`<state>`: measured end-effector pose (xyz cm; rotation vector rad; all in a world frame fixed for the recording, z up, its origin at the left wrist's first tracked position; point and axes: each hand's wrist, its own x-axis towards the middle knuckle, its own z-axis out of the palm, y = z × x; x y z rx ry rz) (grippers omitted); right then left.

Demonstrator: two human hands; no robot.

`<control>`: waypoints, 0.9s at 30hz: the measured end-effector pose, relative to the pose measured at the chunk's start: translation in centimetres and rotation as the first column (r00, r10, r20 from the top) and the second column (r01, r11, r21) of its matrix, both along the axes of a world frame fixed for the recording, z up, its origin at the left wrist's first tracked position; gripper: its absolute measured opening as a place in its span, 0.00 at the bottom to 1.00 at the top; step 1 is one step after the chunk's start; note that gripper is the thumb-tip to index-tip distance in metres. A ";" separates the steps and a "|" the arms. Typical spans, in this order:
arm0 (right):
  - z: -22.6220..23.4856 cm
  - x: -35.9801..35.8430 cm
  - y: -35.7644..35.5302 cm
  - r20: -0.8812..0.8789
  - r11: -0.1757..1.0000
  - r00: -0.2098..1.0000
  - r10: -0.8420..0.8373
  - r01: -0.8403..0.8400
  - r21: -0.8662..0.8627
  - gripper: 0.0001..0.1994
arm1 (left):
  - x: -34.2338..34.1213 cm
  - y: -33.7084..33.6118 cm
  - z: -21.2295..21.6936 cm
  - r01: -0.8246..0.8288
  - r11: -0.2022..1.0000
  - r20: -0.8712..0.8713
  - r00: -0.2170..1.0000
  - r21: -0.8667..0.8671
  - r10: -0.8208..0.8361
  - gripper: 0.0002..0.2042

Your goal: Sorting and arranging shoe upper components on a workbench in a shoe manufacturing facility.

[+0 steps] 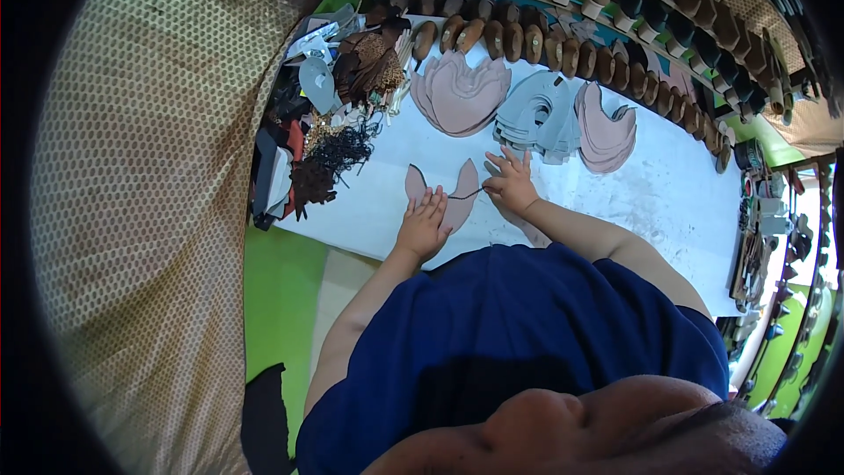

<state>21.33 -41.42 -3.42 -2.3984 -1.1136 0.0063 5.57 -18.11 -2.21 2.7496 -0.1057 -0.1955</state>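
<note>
A pink, crescent-shaped leather piece [462, 189] lies flat on the white table [668, 193] right in front of me. My left hand [424, 224] presses flat on its lower part, fingers spread. My right hand [510, 183] is at the piece's right tip and pinches a thin dark tool [468, 194] whose point rests on the leather.
Stacks of cut pieces lie beyond: pink [462, 92], grey [538, 117], pink again [607, 134]. Dark scraps and cords [338, 154] crowd the table's left end. Rows of shoe lasts [563, 48] line the far edge. A patterned curtain [158, 167] hangs at left.
</note>
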 end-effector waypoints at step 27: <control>1.1 3.3 4.7 0.058 0.957 0.995 0.077 -0.057 -0.285 0.28 | 2.4 -2.2 2.0 -0.104 0.978 -0.049 0.992 0.180 0.114 0.35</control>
